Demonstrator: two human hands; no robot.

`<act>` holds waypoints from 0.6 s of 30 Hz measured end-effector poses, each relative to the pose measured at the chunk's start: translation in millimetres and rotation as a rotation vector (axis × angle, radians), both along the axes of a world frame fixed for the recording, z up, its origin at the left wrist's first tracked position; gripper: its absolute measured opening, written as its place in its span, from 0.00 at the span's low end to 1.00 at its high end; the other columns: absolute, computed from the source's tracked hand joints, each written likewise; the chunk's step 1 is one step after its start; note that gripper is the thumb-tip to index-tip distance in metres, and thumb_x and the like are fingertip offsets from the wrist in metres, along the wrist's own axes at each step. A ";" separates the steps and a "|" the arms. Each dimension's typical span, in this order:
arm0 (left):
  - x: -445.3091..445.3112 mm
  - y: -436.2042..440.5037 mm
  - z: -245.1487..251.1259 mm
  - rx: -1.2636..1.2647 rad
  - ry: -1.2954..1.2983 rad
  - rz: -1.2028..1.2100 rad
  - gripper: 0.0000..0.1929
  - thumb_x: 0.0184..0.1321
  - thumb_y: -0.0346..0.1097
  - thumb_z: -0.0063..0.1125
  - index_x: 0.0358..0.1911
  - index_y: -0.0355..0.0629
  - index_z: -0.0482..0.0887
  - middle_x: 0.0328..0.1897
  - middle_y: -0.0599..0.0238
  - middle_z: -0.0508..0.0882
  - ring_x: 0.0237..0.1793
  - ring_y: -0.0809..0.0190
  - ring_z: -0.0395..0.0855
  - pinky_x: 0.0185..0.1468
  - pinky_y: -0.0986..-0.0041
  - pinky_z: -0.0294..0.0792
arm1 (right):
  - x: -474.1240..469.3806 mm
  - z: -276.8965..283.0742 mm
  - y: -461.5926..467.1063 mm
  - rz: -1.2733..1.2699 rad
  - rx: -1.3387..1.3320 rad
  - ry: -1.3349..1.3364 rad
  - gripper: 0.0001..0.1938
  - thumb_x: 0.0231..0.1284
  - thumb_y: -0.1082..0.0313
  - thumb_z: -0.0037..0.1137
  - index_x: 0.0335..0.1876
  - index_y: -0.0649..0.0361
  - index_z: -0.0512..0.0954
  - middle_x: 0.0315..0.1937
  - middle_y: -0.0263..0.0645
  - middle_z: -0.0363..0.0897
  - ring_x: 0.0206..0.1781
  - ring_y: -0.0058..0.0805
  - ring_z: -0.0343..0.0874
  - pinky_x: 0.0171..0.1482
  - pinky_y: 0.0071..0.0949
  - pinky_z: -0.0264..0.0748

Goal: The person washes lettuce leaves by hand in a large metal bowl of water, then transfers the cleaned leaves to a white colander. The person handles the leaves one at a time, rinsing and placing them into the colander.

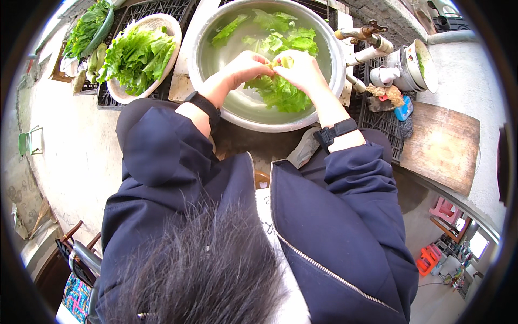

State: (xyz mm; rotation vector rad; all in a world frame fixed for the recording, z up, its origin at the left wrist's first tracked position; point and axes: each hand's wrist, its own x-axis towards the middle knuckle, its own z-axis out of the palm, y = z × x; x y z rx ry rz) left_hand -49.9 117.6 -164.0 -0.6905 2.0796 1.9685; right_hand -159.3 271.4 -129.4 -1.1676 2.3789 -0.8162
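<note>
A large metal basin (338, 81) of water stands before me, with several loose lettuce leaves (228, 30) floating in it. Over the basin my two hands meet fingertip to fingertip. My left hand (251, 67) and my right hand (301, 71) pinch the pale stem end of a head of lettuce (283, 93), whose green leaves hang down into the water. To the left, a light-coloured colander (176, 38) is heaped with green lettuce (137, 60).
A brass tap (364, 32) juts toward the basin's right rim. Farther right are stacked bowls (421, 65), a blue item (404, 108) and a wooden board (441, 146). Black plastic crates (107, 99) hold the colander. More leafy greens (87, 30) lie at the upper left.
</note>
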 end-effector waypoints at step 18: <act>-1.5 -3.6 -11.5 0.026 -0.060 -0.017 0.09 0.49 0.36 0.68 0.32 0.42 0.88 0.27 0.72 0.83 0.27 0.73 0.78 0.34 0.80 0.68 | -11.9 -7.9 -0.4 -0.076 0.069 -0.373 0.09 0.51 0.64 0.65 0.37 0.56 0.87 0.26 0.32 0.84 0.24 0.17 0.77 0.29 0.20 0.74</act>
